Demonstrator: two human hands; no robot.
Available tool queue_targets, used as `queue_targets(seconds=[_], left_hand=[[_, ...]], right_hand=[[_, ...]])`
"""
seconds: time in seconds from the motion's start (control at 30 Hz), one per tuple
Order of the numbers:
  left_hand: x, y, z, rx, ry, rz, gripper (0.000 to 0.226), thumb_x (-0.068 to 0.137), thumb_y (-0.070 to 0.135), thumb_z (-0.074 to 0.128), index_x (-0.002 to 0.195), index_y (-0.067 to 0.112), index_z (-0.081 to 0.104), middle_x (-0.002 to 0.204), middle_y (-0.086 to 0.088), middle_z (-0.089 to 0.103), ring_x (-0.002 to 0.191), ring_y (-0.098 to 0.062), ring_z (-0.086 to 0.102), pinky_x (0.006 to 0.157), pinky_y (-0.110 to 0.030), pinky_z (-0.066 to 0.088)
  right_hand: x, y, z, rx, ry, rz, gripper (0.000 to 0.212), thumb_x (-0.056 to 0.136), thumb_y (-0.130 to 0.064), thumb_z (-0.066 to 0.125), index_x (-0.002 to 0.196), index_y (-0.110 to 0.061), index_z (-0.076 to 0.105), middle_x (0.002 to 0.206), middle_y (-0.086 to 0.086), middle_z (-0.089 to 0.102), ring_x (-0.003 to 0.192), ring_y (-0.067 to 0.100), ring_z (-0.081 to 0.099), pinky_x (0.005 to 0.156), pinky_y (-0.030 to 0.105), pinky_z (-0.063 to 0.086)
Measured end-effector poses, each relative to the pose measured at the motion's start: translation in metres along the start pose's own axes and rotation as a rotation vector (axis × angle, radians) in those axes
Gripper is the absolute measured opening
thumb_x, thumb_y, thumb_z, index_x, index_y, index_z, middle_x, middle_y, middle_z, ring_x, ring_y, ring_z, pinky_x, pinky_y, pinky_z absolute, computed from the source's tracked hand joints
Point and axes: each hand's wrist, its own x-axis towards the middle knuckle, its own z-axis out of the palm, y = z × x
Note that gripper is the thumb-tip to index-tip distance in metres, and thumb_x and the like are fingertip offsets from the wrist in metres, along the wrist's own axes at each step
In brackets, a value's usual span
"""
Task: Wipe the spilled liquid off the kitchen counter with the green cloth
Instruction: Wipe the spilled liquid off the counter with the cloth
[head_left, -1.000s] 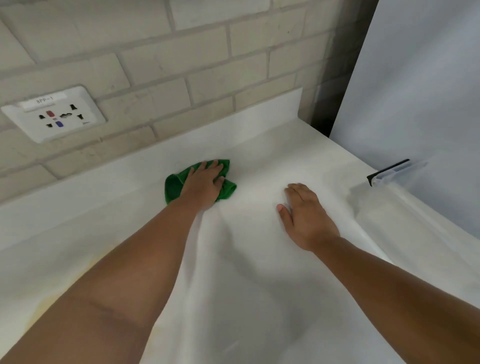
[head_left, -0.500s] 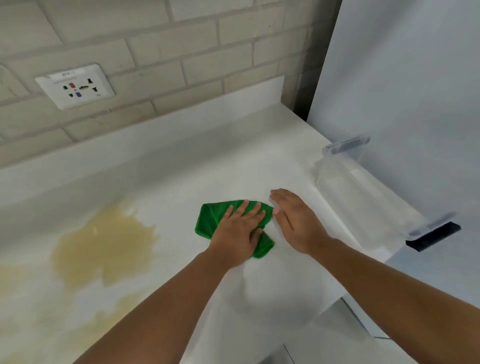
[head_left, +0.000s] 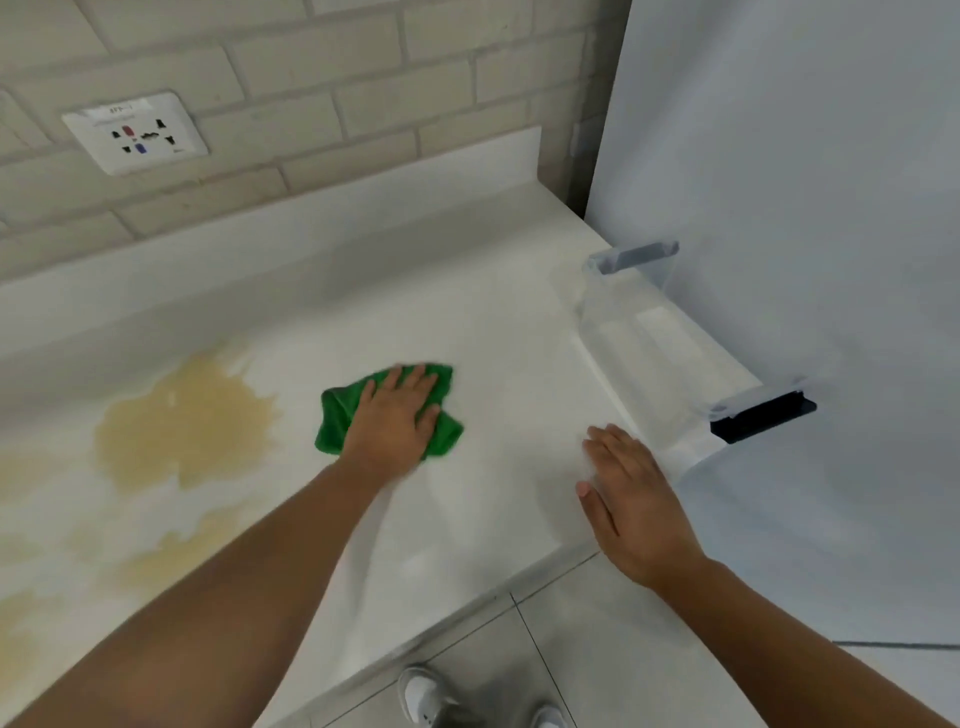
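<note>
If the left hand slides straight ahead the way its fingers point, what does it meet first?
Probably the white backsplash at the wall. The left hand, flat on the green cloth, points away and slightly right across the counter; nothing shows between.

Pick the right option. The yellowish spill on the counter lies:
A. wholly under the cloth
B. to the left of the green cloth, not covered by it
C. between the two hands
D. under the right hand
B: the yellowish spill spreads over the counter to the left of the green cloth, which the left hand presses flat, apart from the stain.
</note>
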Motion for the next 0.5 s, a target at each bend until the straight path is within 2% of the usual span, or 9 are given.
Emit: queue_targets(seconds=[0.03,0.1,0.2,0.33,0.5], left_hand=[[0.017,0.011,0.0,0.037,0.0,-0.101,0.058,0.102,0.047,0.026,0.154,0.023,0.028,0.163,0.003,0.02,0.151,-0.028,0.012,0.121,-0.05,0.007],[0.039,0.047,0.004,0.109,-0.028,-0.164,0.058,0.104,0.046,0.022,0.157,0.023,0.017,0.165,0.003,0.01,0.152,-0.029,0.004,0.122,-0.053,0.004],[0.04,0.104,0.019,0.145,-0.082,-0.03,0.059,0.103,0.047,0.021,0.158,0.024,0.014,0.166,0.003,0.008,0.152,-0.029,0.004,0.122,-0.054,0.004],[0.003,0.161,0.041,0.129,-0.112,0.174,0.06,0.102,0.049,0.026,0.157,0.024,0.02,0.165,0.003,0.013,0.152,-0.026,0.006,0.122,-0.052,0.002],[-0.058,0.154,0.049,0.074,-0.115,0.296,0.062,0.1,0.054,0.033,0.156,0.027,0.024,0.164,0.006,0.014,0.152,-0.021,0.004,0.122,-0.046,-0.002]], right_hand=[[-0.007,0.004,-0.002,0.012,0.008,0.018,0.061,0.104,-0.046,0.027,0.147,-0.007,0.042,0.155,0.007,0.039,0.149,0.019,0.025,0.119,0.047,0.029],[-0.022,0.012,-0.006,0.035,0.008,0.05,0.064,0.103,-0.05,0.026,0.15,-0.009,0.038,0.157,0.004,0.036,0.149,0.016,0.022,0.119,0.046,0.028],[-0.04,0.021,-0.007,0.024,-0.012,0.029,0.066,0.103,-0.053,0.023,0.152,-0.011,0.035,0.158,0.003,0.034,0.15,0.015,0.019,0.12,0.045,0.027],[-0.053,0.031,-0.008,0.003,0.016,-0.03,0.06,0.103,-0.044,0.032,0.146,-0.004,0.043,0.154,0.009,0.041,0.149,0.02,0.025,0.116,0.048,0.033],[-0.062,0.039,-0.007,-0.049,-0.021,-0.105,0.058,0.103,-0.039,0.037,0.147,-0.001,0.04,0.159,0.011,0.032,0.152,0.021,0.014,0.119,0.051,0.027]])
